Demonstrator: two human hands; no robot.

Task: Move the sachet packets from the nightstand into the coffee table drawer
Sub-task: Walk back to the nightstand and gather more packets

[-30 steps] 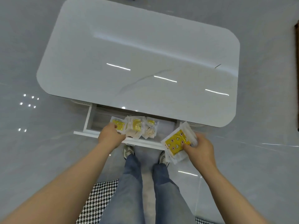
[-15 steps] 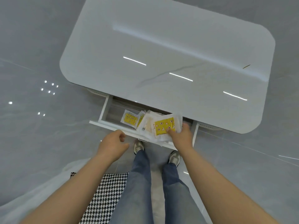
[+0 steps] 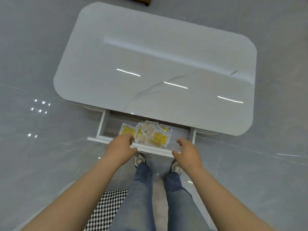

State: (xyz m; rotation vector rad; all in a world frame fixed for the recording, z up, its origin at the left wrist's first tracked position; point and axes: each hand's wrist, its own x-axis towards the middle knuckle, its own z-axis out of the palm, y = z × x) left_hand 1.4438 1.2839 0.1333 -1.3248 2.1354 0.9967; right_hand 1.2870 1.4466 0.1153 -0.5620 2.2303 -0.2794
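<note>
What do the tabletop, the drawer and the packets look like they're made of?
Tabletop: glossy white stone or a stone-look slab, judging by the grey vein and the sharp light reflections. Drawer: probably white painted board, flat and without glare. Packets: thin clear plastic film with yellow print, crinkled and shiny.

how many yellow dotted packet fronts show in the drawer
2. The left packet lies at the left end of the pile, just beyond the left hand; the right packet at its front right. Overlapping packets show more yellow, so others may be hidden.
</note>
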